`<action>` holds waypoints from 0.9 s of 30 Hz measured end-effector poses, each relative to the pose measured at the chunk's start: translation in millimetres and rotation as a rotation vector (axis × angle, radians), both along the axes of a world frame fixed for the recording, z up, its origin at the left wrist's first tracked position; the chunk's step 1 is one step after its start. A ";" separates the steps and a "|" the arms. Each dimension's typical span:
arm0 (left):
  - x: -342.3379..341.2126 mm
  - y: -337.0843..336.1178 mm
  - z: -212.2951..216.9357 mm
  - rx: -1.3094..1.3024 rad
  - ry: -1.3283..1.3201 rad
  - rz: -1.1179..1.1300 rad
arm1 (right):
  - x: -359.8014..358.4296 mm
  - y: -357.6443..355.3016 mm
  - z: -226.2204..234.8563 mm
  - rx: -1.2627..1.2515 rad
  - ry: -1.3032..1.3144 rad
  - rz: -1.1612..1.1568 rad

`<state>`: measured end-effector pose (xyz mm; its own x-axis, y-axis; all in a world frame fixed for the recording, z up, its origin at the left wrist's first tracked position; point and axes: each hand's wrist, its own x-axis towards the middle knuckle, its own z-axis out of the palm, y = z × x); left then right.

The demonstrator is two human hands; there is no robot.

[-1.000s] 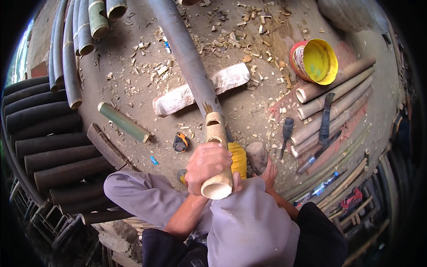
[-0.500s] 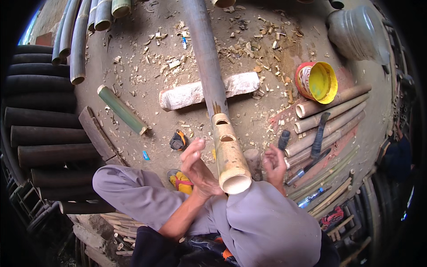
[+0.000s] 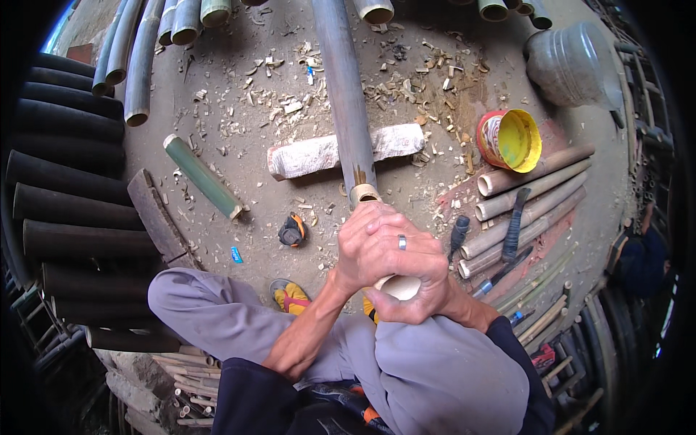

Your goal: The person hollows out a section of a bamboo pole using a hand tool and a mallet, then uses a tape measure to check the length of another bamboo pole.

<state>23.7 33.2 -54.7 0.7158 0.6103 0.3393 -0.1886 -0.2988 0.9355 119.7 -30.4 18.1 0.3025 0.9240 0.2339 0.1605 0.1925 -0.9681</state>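
A long bamboo pole point(image 3: 346, 101) runs away from me, dark along its length and pale and peeled at the near end. It rests across a whitish block point(image 3: 303, 156) on the ground. My left hand point(image 3: 359, 246) is wrapped round the pale end from the left. From the right, my right hand point(image 3: 426, 290) closes round the same end, its fingers overlapping the left ones. A ring shows on one finger. The open mouth of the pole shows between my hands, above my knee. Of the cut holes, only part of the far one is visible.
An orange-and-black tape measure point(image 3: 293, 230) and a green bamboo piece point(image 3: 203, 177) lie left of the pole. At right are bamboo lengths point(image 3: 533, 203), dark-handled tools point(image 3: 516, 225) and a red-and-yellow bucket point(image 3: 510, 141). Dark bamboo tubes point(image 3: 80, 192) are stacked at far left. Wood chips litter the ground.
Both hands were apart on either side of the pole's near end, fingers free. They have come together and closed round it, covering one hole. The view has shifted slightly.
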 end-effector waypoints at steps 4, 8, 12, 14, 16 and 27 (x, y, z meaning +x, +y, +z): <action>5.1 8.6 -2.1 -0.017 -0.014 0.032 | 10.2 11.8 0.3 -0.058 0.007 0.054; 4.0 4.3 -9.7 -0.026 -0.017 0.097 | 6.5 16.7 -7.6 0.025 -0.050 0.059; -4.4 -13.5 -3.3 -0.068 0.088 0.031 | 4.0 -1.5 4.9 0.008 0.020 0.071; -4.2 -5.3 -7.9 -0.027 0.085 -0.022 | 16.9 11.2 2.6 -0.088 0.055 0.079; -6.4 7.1 -14.2 0.039 0.005 -0.070 | 13.5 14.3 3.8 -0.042 0.039 0.062; -0.5 -14.7 -3.3 0.106 -0.009 0.068 | 5.7 -12.5 9.4 -0.013 0.062 0.067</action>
